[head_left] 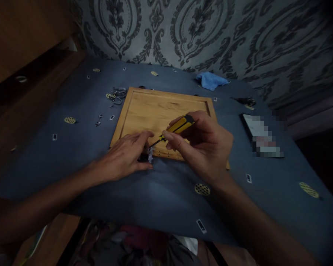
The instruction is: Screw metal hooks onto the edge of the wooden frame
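Note:
My right hand [208, 142] grips a yellow-and-black screwdriver [180, 125] by its handle. The shaft slants down to the left, and its tip meets a small shiny metal piece [150, 154] at the near edge of a wooden board [152, 107]. Thumb and fingers of my left hand [124, 155] close around that metal piece from the left, partly hiding it. The board lies flat, with a raised frame around its panel and a row of small dark holes along the near edge.
Several curved metal hooks [118, 96] lie beyond the board's left side, with a few loose screws [99, 120] nearer. A blue cloth [211, 80] rests by the wall. To the right are a phone [259, 135] and a small dark object [245, 101] on the blue-grey tablecloth [166, 199].

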